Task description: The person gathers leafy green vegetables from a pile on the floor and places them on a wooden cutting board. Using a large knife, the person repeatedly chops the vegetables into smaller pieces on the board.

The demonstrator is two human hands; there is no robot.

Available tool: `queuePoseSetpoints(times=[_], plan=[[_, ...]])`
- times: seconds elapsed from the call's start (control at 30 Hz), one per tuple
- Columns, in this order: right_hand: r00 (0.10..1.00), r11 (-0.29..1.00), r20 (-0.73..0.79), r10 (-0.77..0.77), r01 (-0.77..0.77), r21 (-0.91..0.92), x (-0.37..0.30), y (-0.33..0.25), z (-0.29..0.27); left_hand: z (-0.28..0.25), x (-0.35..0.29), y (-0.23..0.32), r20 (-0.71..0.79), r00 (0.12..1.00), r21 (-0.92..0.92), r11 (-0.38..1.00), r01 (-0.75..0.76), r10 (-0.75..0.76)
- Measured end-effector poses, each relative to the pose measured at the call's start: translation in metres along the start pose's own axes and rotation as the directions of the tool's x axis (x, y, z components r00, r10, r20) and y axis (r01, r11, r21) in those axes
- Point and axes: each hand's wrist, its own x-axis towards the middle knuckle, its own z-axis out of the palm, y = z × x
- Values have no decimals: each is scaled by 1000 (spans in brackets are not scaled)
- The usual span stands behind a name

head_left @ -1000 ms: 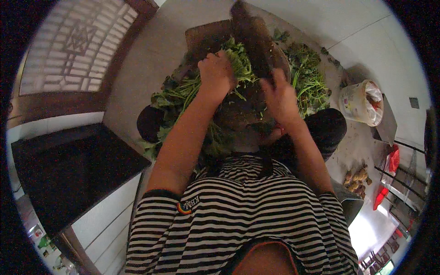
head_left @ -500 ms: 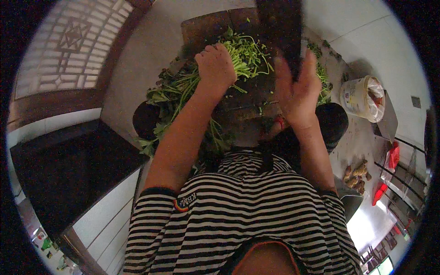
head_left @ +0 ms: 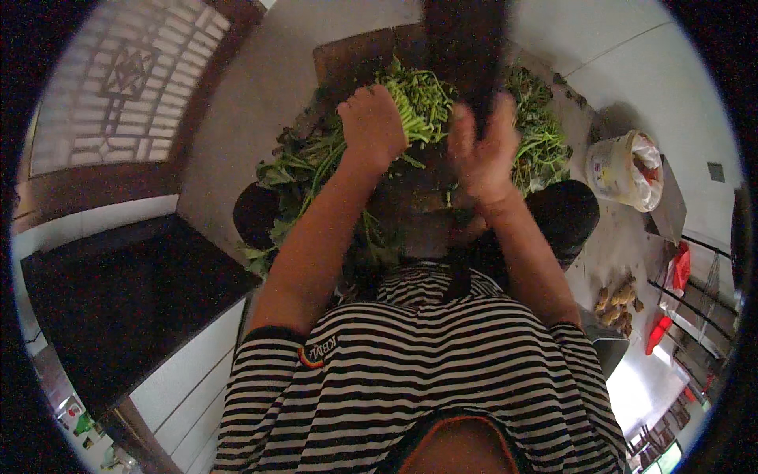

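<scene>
My left hand (head_left: 373,122) is closed in a fist around a bunch of leafy green stalks (head_left: 418,101). Their cut ends and chopped pieces lie just right of the knuckles, on a dark wooden board (head_left: 347,59). Uncut leaves and stems (head_left: 308,162) trail out on the left, beside my forearm. My right hand (head_left: 485,158), smeared by motion, grips a wide dark blade that looks like a cleaver (head_left: 466,59). The blade stands up past the top of the picture, apart from the stalks. Its handle is hidden within my hand.
More greens (head_left: 541,134) are heaped right of the board. A white bucket (head_left: 620,170) with a plastic liner stands farther right, and brown knobbly roots (head_left: 620,304) lie on the floor. A black-topped cabinet (head_left: 126,292) is at my left, below a lattice panel (head_left: 126,83).
My right hand and the blade have shifted left, nearer the stalks, uncovering more of the right-hand heap. My left hand keeps its grip and has barely moved.
</scene>
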Motion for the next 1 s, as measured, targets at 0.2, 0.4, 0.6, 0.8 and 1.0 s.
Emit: queuePoseSetpoints(times=[0.2, 0.4, 0.6, 0.8, 1.0], plan=[[984, 987, 170, -57, 81, -140, 20, 22, 8, 4, -12, -6, -22, 1000, 40, 999, -14, 15], [999, 997, -14, -44, 43, -58, 11, 3, 13, 0, -2, 0, -10, 1000, 40, 999, -17, 17], [976, 984, 215, -21, 58, -169, 20, 13, 21, 10, -13, -8, -69, 996, 11, 998, -57, 57], [992, 992, -10, -127, 127, -24, 22, 12, 27, 4, -2, -1, -15, 1000, 26, 1000, -17, 17], [952, 974, 299, 62, 8, -226, 26, 27, 24, 15, -13, -9, -112, 991, 57, 996, -62, 68]])
